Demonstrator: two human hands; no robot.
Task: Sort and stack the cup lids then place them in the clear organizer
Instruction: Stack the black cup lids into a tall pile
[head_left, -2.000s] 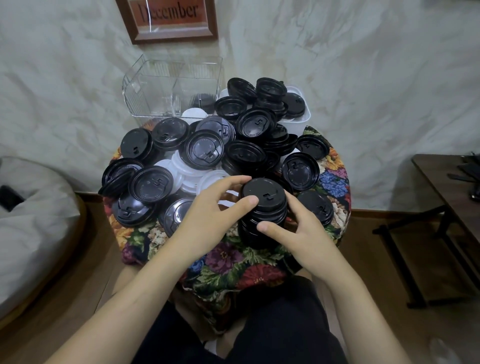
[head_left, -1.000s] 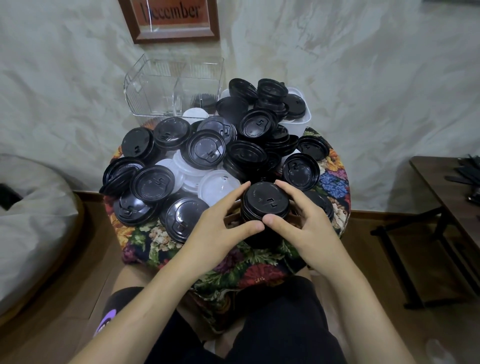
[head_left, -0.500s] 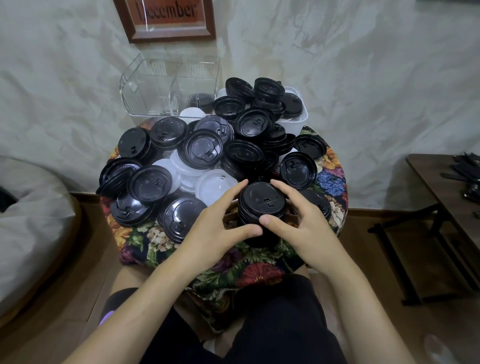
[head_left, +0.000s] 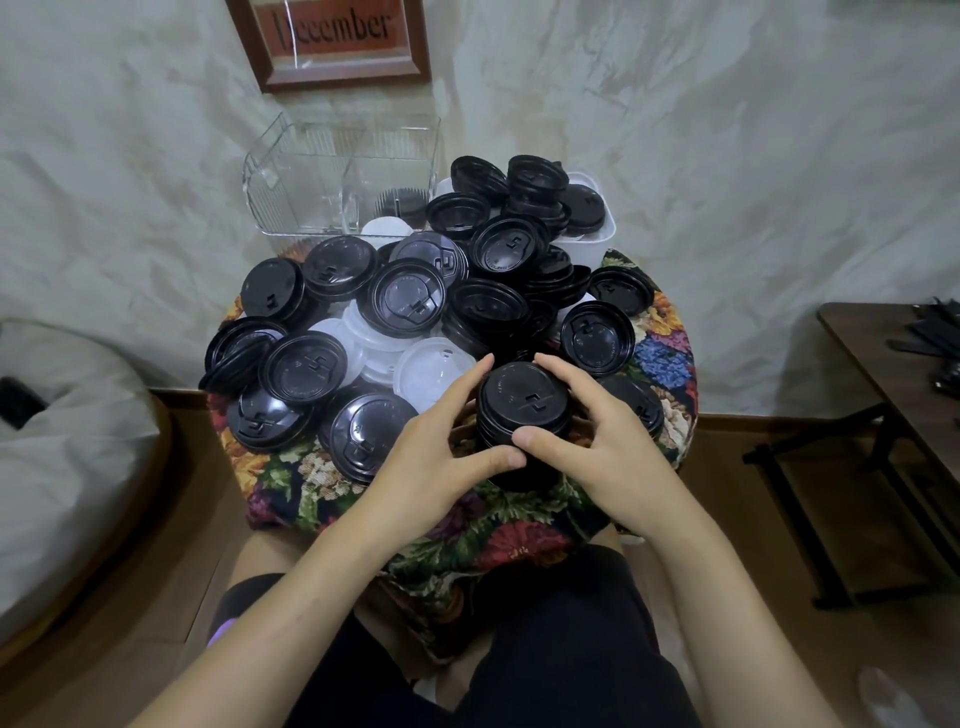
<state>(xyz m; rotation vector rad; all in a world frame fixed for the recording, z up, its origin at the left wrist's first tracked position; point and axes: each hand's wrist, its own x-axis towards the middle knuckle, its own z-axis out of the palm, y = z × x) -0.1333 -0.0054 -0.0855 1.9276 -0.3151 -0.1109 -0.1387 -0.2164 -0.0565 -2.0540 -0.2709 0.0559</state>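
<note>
A: Progress?

B: Early, by my reading. The clear rectangular plastic organizer (head_left: 291, 176) stands at the far left of the round table (head_left: 665, 353), which is draped in floral cloth. Only its right compartment shows contents: one dark ribbed mass (head_left: 400, 203), probably a row of black lids, though I cannot be sure.

A: The hands?

B: Both busy. The left hand (head_left: 436, 467) and right hand (head_left: 608, 441) curl round a stack of round black plastic cup lids (head_left: 524, 410) at the near edge of the table. Their fingers are clamped on its sides, and the thumbs nearly meet on the near side. The stack is upright. Whether it is resting on the cloth or lifted, I cannot tell.

A: What is left?

B: Most of it, I judge. The loose black lids (head_left: 306, 371) lie heaped from left to right, unsorted. The held stack is not yet in the organizer.

A: Counts?

B: One organizer, two compartments seen. One white plastic tub (head_left: 605, 228) at the far right, piled with black lids. One stack in hand, several layers, number unreadable. The translucent white lids (head_left: 426, 379) number four or five showing mid-table, partly buried. The loose black ones show over twenty faces, with more hidden beneath, so no firm count.
</note>
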